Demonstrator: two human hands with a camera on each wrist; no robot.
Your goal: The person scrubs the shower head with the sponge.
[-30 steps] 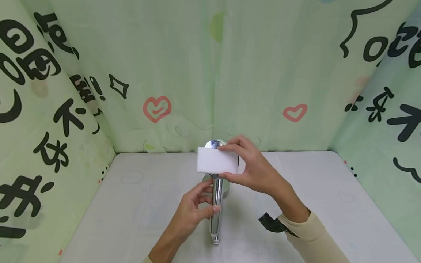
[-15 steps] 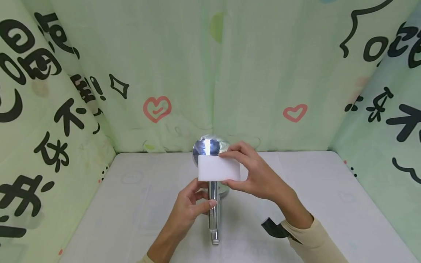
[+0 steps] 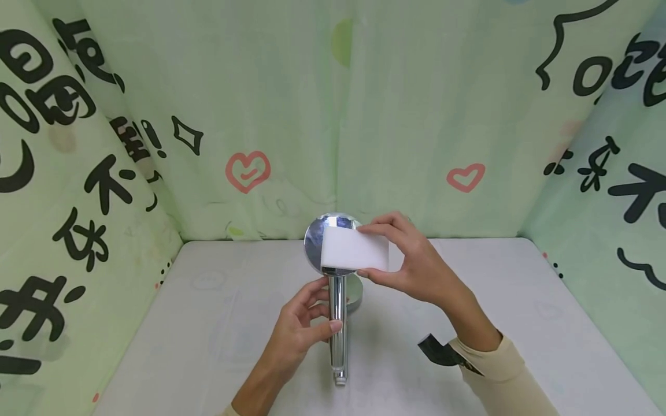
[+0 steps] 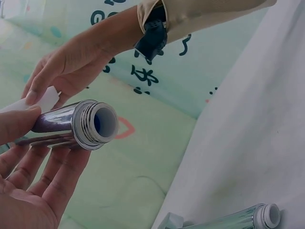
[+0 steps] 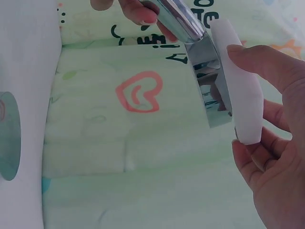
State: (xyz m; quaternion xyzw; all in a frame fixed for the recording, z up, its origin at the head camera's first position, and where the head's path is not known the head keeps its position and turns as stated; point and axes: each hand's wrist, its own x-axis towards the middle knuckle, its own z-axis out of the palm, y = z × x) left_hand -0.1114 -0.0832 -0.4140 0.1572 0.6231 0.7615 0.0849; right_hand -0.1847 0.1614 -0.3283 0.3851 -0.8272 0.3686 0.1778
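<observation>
My left hand (image 3: pixel 302 329) grips the handle of a chrome shower head (image 3: pixel 338 294), thumb across the front and fingers behind. Its round chrome head is raised, and the threaded handle end faces the camera in the left wrist view. A white sponge block (image 3: pixel 354 248) is pinched between the thumb and fingers of my right hand (image 3: pixel 416 260). The sponge (image 5: pixel 240 86) lies against the chrome surface of the head, covering its lower right part in the head view. The right wrist view shows the right thumb on one side of the sponge and the fingers around its far edge.
A second shower head (image 4: pixel 233 220) lies on the white table (image 3: pixel 218 329), mostly hidden behind the held one in the head view. Green printed curtains (image 3: pixel 291 115) enclose the table at the back and both sides. A black strap (image 3: pixel 439 351) hangs at the right wrist.
The shower head has turned so its round chrome side shows more fully. With the right hand, the sponge went down across it, then up and slightly right. The left hand shifted slightly left.
</observation>
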